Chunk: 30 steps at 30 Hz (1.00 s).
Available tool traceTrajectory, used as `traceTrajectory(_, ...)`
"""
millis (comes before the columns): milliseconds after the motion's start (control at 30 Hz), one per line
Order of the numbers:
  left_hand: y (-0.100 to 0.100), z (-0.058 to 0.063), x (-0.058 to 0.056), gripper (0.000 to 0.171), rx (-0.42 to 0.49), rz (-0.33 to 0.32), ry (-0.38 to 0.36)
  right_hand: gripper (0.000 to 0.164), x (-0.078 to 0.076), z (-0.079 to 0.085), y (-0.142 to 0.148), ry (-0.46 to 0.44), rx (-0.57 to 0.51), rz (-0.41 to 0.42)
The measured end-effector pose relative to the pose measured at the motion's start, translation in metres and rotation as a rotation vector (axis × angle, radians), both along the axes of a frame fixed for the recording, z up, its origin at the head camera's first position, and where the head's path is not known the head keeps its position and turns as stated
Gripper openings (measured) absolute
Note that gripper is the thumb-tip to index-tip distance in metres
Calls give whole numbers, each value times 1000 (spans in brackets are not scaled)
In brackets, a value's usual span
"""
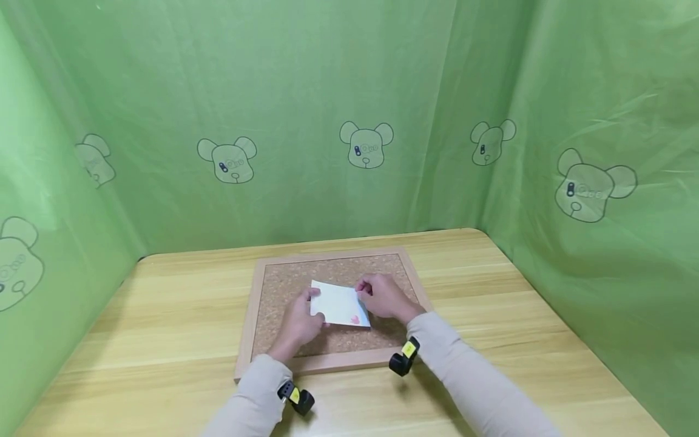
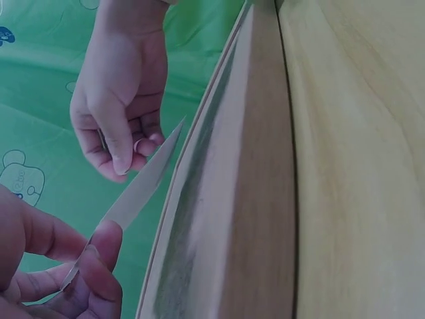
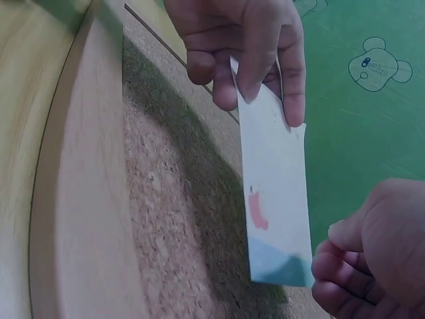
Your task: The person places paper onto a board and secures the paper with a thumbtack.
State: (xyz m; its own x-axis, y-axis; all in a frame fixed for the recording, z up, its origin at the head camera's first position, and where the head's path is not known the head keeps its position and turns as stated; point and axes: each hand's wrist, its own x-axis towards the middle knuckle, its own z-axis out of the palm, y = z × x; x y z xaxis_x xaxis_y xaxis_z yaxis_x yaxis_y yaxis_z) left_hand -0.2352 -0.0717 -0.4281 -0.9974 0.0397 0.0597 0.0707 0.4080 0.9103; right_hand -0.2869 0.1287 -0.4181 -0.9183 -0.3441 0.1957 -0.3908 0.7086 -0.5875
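A white rectangular sheet of paper [image 1: 335,305] with a pink mark and a light-blue end is held above a wood-framed cork board [image 1: 281,303]. My left hand [image 1: 302,318] pinches its left side, as the right wrist view also shows the left thumb [image 3: 255,70] lying over the paper. At the far right corner is my right hand [image 1: 382,294], fingers curled and thumb meeting forefinger. In the left wrist view the right hand [image 2: 123,100] is right beside the paper's edge. Whether something small sits between those fingertips cannot be seen.
The board lies on a light wood-grain table [image 1: 180,321]. A green curtain [image 1: 295,79] printed with bear heads surrounds the table at the back and sides. Both wrists wear black straps with small devices, such as the wrist camera [image 1: 404,358] on the right.
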Motion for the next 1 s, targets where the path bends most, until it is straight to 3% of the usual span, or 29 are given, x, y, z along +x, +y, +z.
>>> traceTrajectory(267, 3, -6, -2, 54, -43, 0, 0, 6, -6, -4, -4, -37, -12, 6)
traceTrajectory(667, 3, -16, -9, 53, -202, 33, -54, 7, -13, -12, -15, -86, 14, 14)
traceTrajectory(1000, 3, -20, -12, 53, -224, -1, -50, 10, -21, -16, -24, -88, 30, 27)
